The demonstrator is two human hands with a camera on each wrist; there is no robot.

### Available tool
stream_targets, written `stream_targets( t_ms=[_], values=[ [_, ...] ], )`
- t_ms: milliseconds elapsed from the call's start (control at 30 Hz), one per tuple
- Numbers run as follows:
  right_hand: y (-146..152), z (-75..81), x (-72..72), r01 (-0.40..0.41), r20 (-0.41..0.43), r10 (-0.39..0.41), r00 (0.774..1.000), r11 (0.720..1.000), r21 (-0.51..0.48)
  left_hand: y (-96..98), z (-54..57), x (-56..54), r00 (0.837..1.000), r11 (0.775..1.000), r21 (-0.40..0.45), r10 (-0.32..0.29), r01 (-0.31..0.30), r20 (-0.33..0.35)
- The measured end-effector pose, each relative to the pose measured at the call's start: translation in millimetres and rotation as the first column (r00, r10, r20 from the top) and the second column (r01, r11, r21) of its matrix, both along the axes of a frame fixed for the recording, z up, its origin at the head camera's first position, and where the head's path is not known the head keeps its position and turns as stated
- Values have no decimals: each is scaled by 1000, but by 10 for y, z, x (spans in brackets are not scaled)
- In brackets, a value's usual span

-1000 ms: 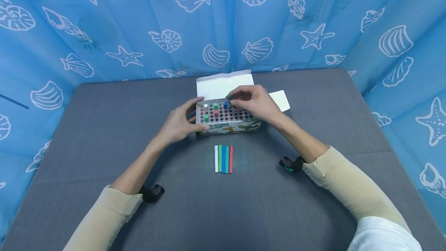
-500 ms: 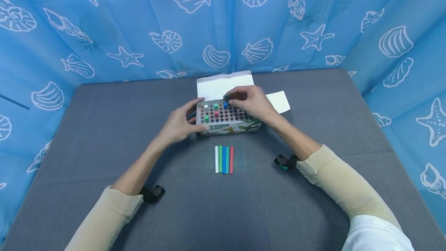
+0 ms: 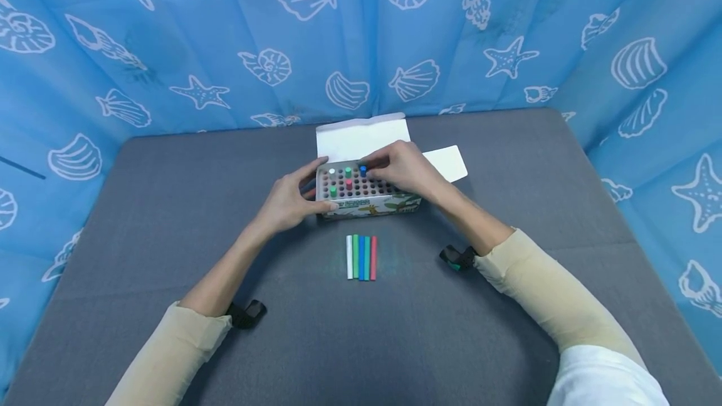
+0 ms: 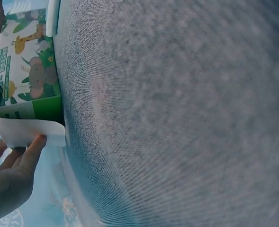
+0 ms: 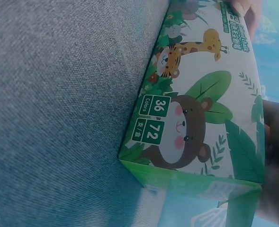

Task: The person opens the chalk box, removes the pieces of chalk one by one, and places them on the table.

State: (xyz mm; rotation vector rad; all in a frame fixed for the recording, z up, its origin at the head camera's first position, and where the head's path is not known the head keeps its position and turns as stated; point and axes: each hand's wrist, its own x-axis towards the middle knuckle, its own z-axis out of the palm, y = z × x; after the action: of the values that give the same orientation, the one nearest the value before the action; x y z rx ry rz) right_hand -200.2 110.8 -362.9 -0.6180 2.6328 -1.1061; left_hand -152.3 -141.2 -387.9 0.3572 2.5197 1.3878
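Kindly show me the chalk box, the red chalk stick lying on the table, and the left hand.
Chalk box [image 5: 198,97]: right wrist view, on its printed long side.
Red chalk stick [image 3: 373,259]: head view, middle of its length.
Left hand [image 3: 286,202]: head view, back of the hand.

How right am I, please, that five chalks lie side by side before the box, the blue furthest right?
Not quite: the head view shows the red chalk furthest right and the blue chalk in the middle; all five lie before the box.

Curtained-off tabletop nook, room type unclear, blue seashell-print curtain [image 3: 225,30] behind and beside grey cloth-covered table [image 3: 361,343]
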Motion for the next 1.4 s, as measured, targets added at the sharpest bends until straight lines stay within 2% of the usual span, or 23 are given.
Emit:
stream_targets(
  t_ms=[333, 533, 733, 933, 1100, 1267, 1400],
  values=[
    [-42, -13, 13, 18, -47, -15, 999, 998, 66, -17, 3, -6, 999, 999, -37, -22, 21, -25],
    [-34, -54, 38, 54, -84, -49, 995, 997, 49, -3, -5, -17, 1000, 999, -40, -16, 15, -23],
    [-26, -95, 54, 35, -161, -34, 986, 999, 6, 1, -6, -16, 1000, 999, -41, -3, 2, -22],
    [-21, -136, 70, 27, -247, -41, 968, 998, -60, -1, -10, -12, 1000, 1000, -28, -7, 6, -28],
    [-3, -152, 78, 54, -250, -89, 964, 988, -143, -1, -11, -8, 1000, 1000, -30, -5, 4, -29],
    [10, -149, 89, 56, -230, -115, 966, 967, -250, 3, -14, -10, 1000, 999, -36, 3, -4, -31],
    [44, -161, 107, 70, -236, -162, 958, 932, -354, 16, -16, -1, 1000, 1000, -29, -3, 2, -27]
  ],
)
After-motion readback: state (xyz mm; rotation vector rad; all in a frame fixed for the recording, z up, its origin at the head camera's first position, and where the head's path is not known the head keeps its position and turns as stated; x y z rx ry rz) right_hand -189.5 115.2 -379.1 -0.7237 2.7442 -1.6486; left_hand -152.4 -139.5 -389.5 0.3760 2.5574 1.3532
